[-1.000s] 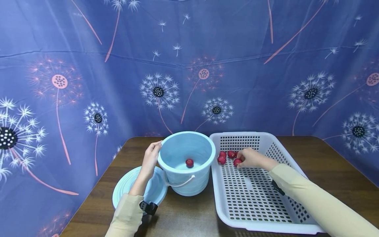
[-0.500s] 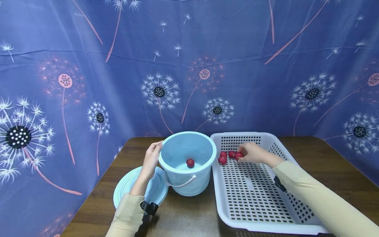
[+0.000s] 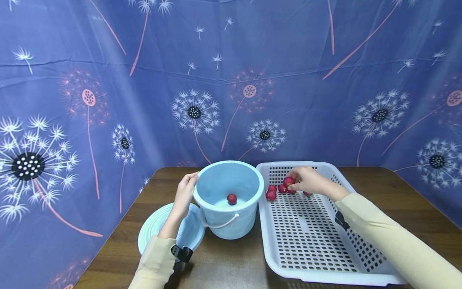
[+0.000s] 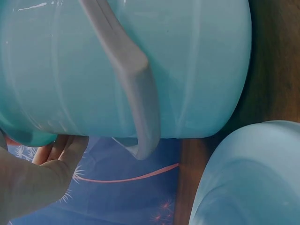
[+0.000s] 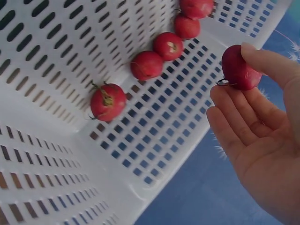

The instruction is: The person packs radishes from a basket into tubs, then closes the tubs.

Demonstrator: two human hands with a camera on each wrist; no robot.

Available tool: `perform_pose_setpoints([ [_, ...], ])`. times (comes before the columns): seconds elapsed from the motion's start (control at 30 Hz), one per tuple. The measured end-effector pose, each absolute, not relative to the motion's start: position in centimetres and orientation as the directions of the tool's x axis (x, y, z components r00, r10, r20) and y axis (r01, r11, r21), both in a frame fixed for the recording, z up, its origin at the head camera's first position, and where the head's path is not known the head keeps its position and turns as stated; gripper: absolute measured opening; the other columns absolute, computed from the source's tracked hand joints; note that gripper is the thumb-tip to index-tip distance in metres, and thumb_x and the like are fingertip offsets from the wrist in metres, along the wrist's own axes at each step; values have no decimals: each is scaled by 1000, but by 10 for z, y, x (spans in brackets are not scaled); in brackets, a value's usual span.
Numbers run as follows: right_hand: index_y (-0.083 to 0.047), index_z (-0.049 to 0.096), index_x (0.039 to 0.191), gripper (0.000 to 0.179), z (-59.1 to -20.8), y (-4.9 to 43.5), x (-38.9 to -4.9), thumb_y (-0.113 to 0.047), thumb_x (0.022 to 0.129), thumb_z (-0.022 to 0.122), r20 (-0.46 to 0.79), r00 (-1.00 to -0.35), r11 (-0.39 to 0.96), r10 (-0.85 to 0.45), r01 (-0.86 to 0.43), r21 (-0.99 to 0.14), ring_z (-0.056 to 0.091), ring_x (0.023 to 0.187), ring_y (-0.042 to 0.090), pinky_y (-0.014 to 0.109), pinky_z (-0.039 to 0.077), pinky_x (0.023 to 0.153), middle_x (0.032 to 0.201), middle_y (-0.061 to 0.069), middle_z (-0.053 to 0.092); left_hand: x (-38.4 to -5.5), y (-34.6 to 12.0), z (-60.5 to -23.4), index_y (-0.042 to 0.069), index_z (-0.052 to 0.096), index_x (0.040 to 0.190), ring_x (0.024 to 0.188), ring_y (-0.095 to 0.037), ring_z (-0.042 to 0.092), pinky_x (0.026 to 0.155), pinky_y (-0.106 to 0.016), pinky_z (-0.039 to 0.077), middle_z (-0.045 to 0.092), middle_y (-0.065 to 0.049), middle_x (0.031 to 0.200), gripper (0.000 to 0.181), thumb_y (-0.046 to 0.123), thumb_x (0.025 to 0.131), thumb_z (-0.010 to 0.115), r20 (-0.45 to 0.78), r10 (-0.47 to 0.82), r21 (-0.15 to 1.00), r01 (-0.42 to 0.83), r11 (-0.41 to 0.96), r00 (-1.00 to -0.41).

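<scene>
My right hand (image 3: pixel 308 180) pinches a red radish (image 5: pixel 240 68) between thumb and fingertips, above the far part of a white perforated basket (image 3: pixel 268 249). Several more radishes (image 5: pixel 146 64) lie in a row along a basket wall in the right wrist view. My left hand (image 3: pixel 185 192) grips the left rim of a light blue bucket (image 3: pixel 231 228), partly hidden behind the rim in the left wrist view. One radish (image 3: pixel 232 199) sits on the bucket's floor. The bucket stands upright, its white handle (image 4: pixel 140 93) hanging down at the near side.
A round light blue lid (image 3: pixel 153 228) lies on the wooden table (image 3: pixel 231 265) left of the bucket, beneath my left forearm. The basket stands right beside the bucket. A blue cloth with dandelion prints (image 3: pixel 306 100) hangs behind the table.
My right hand has moved up and away from the basket floor, now with a radish lifted in its fingers. The left hand stays on the bucket rim.
</scene>
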State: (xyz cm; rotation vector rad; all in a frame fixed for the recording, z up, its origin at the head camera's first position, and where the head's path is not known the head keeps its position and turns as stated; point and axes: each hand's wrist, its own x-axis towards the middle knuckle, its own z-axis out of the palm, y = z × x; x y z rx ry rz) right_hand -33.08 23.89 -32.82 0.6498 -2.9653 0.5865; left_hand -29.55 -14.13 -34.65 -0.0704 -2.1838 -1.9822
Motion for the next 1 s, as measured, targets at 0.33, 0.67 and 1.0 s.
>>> perform_pose_setpoints([
  [0.33, 0, 64, 105, 30, -310, 230, -327, -11, 78, 73, 278, -856, 800, -436, -510, -317, 60, 79, 18, 35, 52, 71, 87, 5, 63, -297, -142, -348, -3, 47, 127, 129, -32, 42, 107, -46, 32, 47, -18, 138, 38, 22, 99, 41, 169, -72, 981, 161, 104, -983],
  [0.67, 0, 65, 110, 34, -292, 215, -325, -15, 80, 73, 364, -812, 780, -456, -562, -276, 61, 88, 22, 41, 52, 78, 97, 9, 64, -299, -143, -349, -3, 47, 127, 129, -31, 43, 107, -45, 33, 47, -18, 137, 39, 23, 99, 41, 167, -76, 982, 160, 99, -983],
  [1.0, -1, 61, 118, 39, -285, 192, -324, -14, 82, 71, 443, -765, 718, -467, -621, -314, 63, 91, 21, 41, 52, 83, 101, 9, 63, -297, -144, -350, -3, 47, 128, 129, -30, 42, 107, -45, 32, 47, -17, 137, 39, 23, 99, 42, 167, -71, 982, 159, 103, -983],
])
